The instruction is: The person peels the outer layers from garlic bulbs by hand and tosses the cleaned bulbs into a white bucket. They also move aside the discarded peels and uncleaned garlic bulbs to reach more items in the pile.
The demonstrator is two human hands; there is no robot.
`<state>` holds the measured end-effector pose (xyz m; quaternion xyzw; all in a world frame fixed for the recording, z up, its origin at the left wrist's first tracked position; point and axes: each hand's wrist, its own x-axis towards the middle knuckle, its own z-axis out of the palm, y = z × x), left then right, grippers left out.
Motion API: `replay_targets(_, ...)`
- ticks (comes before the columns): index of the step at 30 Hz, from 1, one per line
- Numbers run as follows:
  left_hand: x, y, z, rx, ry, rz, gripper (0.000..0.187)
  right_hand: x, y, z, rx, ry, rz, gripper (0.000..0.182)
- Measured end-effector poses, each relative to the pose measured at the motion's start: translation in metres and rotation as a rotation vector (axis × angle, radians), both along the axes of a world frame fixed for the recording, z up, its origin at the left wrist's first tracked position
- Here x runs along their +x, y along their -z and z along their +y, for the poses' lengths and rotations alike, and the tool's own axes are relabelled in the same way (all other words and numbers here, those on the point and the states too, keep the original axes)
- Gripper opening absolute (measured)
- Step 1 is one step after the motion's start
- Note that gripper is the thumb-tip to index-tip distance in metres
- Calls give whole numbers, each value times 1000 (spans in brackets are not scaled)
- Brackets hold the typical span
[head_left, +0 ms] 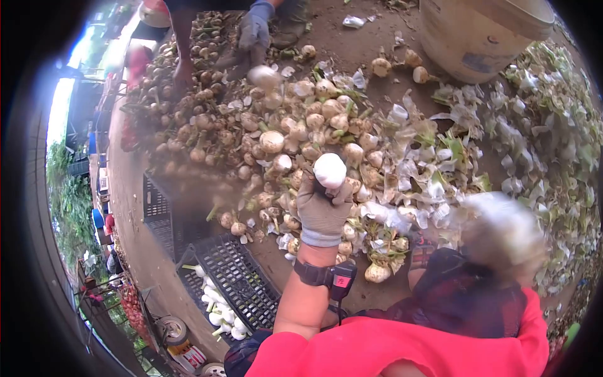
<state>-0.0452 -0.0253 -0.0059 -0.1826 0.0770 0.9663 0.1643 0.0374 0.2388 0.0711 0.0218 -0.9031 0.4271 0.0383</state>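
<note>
My left hand point(325, 213), in a grey-beige knit glove with a dark watch-like device on the wrist, holds a peeled white garlic bulb point(330, 171) above a heap of unpeeled bulbs point(272, 142). On the right, my right hand point(502, 232) is a pale blur of motion near the dark cloth over my lap; its fingers, and anything in them, cannot be made out. Loose papery skins point(433, 182) lie between the two hands.
Black crates point(242, 276) stand at the lower left, one with white bulbs point(217, 308). A large bucket point(483, 38) stands at the upper right beside piled skins point(546, 151). Across the heap, a co-worker's gloved hand point(254, 34) and bare hand point(183, 74) reach in.
</note>
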Motion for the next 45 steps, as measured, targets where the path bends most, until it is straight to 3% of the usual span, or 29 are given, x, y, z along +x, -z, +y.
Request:
replay_targets(1, -3, -1, 0, -81, -16, -26, 31, -9, 17, 21, -5, -68, 361, 30)
replay_targets(4, -9, -12, 12, -218, -37, -106, 33, -29, 59, 86, -5, -111, -168, 36)
replay_targets(5, -12, -16, 15, -260, 2, -30, 32, -31, 62, 85, 474, -7, -473, 47)
replay_targets(6, -23, -23, 19, -298, 62, -2, 32, -34, 63, 81, 991, -76, -819, 59)
replay_targets(7, -39, -35, 22, -283, 114, 179, 32, -16, 75, 83, 1042, -162, -613, 59)
replay_targets(8, -56, -85, 49, -462, 94, 246, 34, -5, 57, 78, 722, -78, -434, 58)
replay_targets(9, -80, -103, 66, -384, 61, 493, 40, 1, 49, 72, 586, 21, -338, 57)
replay_targets(10, -99, -145, 81, -401, 172, 660, 49, 5, 41, 67, 448, 125, -238, 55)
replay_targets(12, -111, -197, 103, -513, 111, 1062, 56, 8, 15, 64, 511, 165, 0, 54)
replay_targets(14, -107, -199, 98, -885, 77, 1164, 54, 8, -3, 64, 490, 266, 215, 62)
replay_targets(16, -82, -169, 87, -1415, 169, 1549, 54, 4, -20, 55, 455, 260, 251, 61)
replay_targets(18, -40, -114, 93, -1421, 376, 1684, 54, -6, -21, 36, 431, 105, 283, 51)
replay_targets(20, -3, -74, 98, -1455, 677, 1655, 50, -16, -1, 18, 390, -28, 320, 51)
replay_targets(23, 13, -29, 92, -1422, 875, 1458, 37, -19, 38, -1, 202, -241, 96, 54)
replay_targets(27, 13, 8, 87, -1428, 968, 1318, 33, -25, 92, -10, -6, -249, -256, 67)
replay_targets(28, 14, 9, 82, -1555, 815, 1275, 34, -31, 102, -15, -24, -254, -321, 69)
replay_targets(30, 6, 0, 58, -1770, 422, 1182, 41, -40, 116, -28, 37, -330, -168, 62)
replay_targets(31, 10, 15, 38, -1847, 242, 856, 38, -43, 120, -34, 82, -490, -170, 61)
replay_targets(32, 19, 29, 18, -1675, 228, 321, 29, -45, 124, -41, 125, -651, -165, 60)
replay_targets(33, 22, 29, 5, -1665, 151, 87, 24, -43, 128, -55, 322, -689, -62, 48)
replay_targets(34, 28, 30, -2, -1543, 112, 62, 22, -44, 141, -61, 313, -696, -64, 48)
replay_targets(36, 34, 23, -11, -1416, 307, 87, 33, -58, 169, -64, 411, -762, -236, 39)
replay_targets(38, 34, 27, -7, -1454, 354, 209, 41, -62, 163, -58, 324, -629, -133, 28)
replay_targets(40, 32, 19, 12, -1277, 501, 275, 59, -70, 129, -46, -617, -143, -448, 25)
replay_targets(42, 32, 15, 32, -973, 553, 315, 59, -70, 104, -40, -915, -185, -461, 35)
replay_targets(44, 32, 15, 48, -1012, 512, 338, 58, -73, 96, -43, -1112, -188, -385, 41)
replay_targets(45, 30, 12, 55, -1045, 409, 368, 57, -68, 86, -46, -1171, -19, -384, 44)
